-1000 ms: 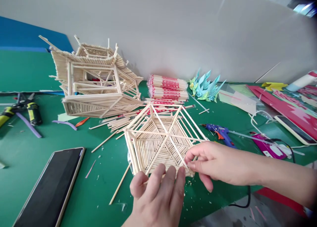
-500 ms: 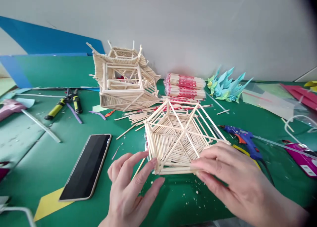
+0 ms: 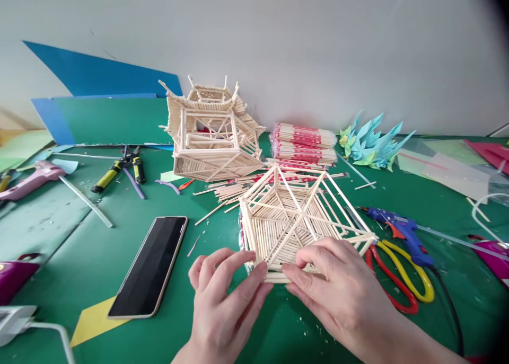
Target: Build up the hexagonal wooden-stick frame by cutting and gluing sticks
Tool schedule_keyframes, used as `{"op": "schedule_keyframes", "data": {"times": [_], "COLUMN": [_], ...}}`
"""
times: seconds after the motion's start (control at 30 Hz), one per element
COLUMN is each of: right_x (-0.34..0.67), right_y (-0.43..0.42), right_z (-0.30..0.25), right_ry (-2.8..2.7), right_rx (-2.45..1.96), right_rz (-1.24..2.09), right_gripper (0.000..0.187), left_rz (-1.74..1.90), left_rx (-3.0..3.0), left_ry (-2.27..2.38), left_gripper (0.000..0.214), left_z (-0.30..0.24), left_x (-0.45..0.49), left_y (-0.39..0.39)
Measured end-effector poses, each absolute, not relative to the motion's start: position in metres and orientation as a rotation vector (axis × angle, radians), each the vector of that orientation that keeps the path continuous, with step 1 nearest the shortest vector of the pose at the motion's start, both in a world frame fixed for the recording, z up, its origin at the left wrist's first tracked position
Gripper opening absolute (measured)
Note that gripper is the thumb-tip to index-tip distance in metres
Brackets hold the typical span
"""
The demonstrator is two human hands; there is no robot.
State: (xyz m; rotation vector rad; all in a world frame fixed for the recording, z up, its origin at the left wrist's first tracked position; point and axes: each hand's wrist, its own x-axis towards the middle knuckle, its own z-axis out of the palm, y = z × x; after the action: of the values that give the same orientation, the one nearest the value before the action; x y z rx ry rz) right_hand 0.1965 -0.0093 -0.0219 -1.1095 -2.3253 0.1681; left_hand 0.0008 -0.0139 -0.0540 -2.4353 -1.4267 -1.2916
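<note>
A six-sided frame of thin wooden sticks (image 3: 304,214), with crossed sticks over a slatted bottom, stands on the green table in front of me. My left hand (image 3: 233,295) closes its thumb and fingers on the near left corner. Along the near edge, my right hand (image 3: 342,287) pinches a short wooden stick (image 3: 277,277) that lies against the frame. The right fingers cover part of that edge and the stick's right end. Behind stands a larger pavilion-like model of sticks (image 3: 214,162), with an upturned roof.
Loose sticks (image 3: 228,189) and wrapped stick bundles (image 3: 304,144) lie behind the frame. At right are a blue glue gun (image 3: 397,229), red-and-yellow handles (image 3: 413,276) and folded turquoise paper (image 3: 371,141). A phone (image 3: 149,268), pliers (image 3: 115,173) and a pink glue gun (image 3: 35,178) lie left.
My right hand has slid left along the near edge, closer to my left hand. My left thumb and fingers have come together at the corner. The view has shifted slightly left.
</note>
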Motion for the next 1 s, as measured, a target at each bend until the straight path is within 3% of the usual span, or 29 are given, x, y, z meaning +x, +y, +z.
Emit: {"op": "schedule_keyframes", "data": {"times": [0.3, 0.43, 0.57, 0.67, 0.83, 1.0], "right_x": [0.199, 0.22, 0.247, 0.256, 0.252, 0.25], "right_y": [-0.01, -0.014, -0.021, -0.028, -0.031, -0.027], "right_z": [-0.02, -0.014, -0.019, -0.029, -0.039, -0.043], "right_ry": [-2.331, -2.316, -2.254, -2.22, -2.111, -2.07], "right_rx": [-1.116, -1.219, -1.357, -1.39, -1.404, -1.339], "right_rz": [0.176, 0.185, 0.133, 0.152, 0.19, 0.137], "right_gripper": [0.016, 0.035, 0.044, 0.041, 0.027, 0.016], "left_rz": [-1.265, -1.19, -1.205, -1.248, -1.144, -1.1], "left_rx": [-2.455, -2.452, -2.417, -2.437, -2.563, -2.645], "left_ry": [-1.404, -1.332, -1.285, -1.231, -1.049, -1.019], "left_gripper": [0.016, 0.035, 0.019, 0.011, 0.028, 0.029], "left_z": [-0.052, -0.051, -0.052, -0.054, -0.054, -0.055], "left_x": [-0.001, 0.005, 0.028, 0.048, 0.059, 0.06], "left_y": [-0.011, -0.015, -0.02, -0.019, -0.011, -0.008]}}
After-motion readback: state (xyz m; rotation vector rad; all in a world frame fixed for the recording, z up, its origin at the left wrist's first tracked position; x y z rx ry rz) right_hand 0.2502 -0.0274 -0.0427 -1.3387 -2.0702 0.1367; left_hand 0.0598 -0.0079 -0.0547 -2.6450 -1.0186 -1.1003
